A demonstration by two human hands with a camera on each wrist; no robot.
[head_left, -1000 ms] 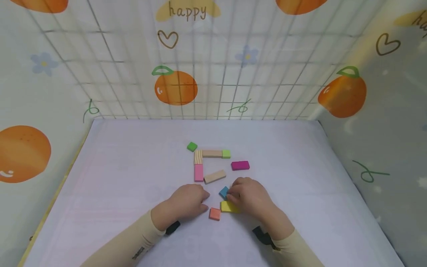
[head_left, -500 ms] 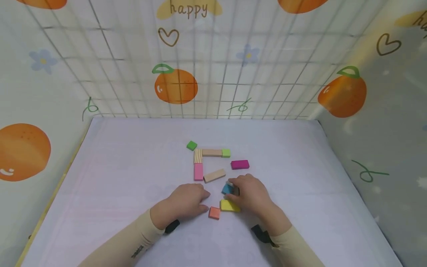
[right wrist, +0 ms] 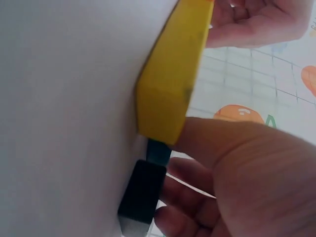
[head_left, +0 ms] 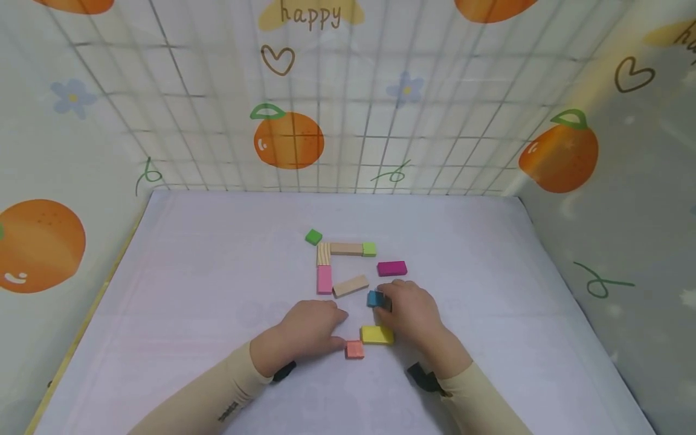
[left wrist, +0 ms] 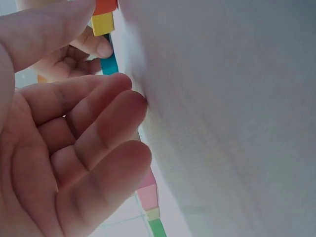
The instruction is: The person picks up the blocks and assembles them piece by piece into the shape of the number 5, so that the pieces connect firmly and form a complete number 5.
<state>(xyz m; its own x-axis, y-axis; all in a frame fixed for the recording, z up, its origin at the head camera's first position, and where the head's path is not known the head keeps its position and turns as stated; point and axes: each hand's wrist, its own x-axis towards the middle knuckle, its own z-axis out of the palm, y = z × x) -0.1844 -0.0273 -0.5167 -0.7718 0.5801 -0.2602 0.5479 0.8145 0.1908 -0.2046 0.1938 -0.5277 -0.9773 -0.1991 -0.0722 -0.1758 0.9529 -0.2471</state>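
Just right of the loose wooden block (head_left: 350, 286), the right hand (head_left: 410, 311) had its fingertips curled round a small blue block (head_left: 374, 298), pinching it at the counter (head_left: 217, 290) surface; the right wrist view showed a dark block (right wrist: 142, 192) tucked under the same fingers beside the blue one (whether it was gripped too I could not tell). The blue block lay at the tip of that hand, on its far-left side, between the fingers and the near end of the wooden block, whose long axis ran slantwise, rising to the right. The magenta block (head_left: 391, 268) lay just beyond the hand, apart from it. The yellow block (head_left: 377, 335) sat nearer the person than the wooden block, touching the heel of the right hand, its long side running left to right. The left hand (head_left: 310, 331) rested palm down, fingers loosely bent and holding nothing, near-left of the wooden block, its thumb side just beside the orange block (head_left: 354, 349). The right hand was plainly the nearer to the blue block.
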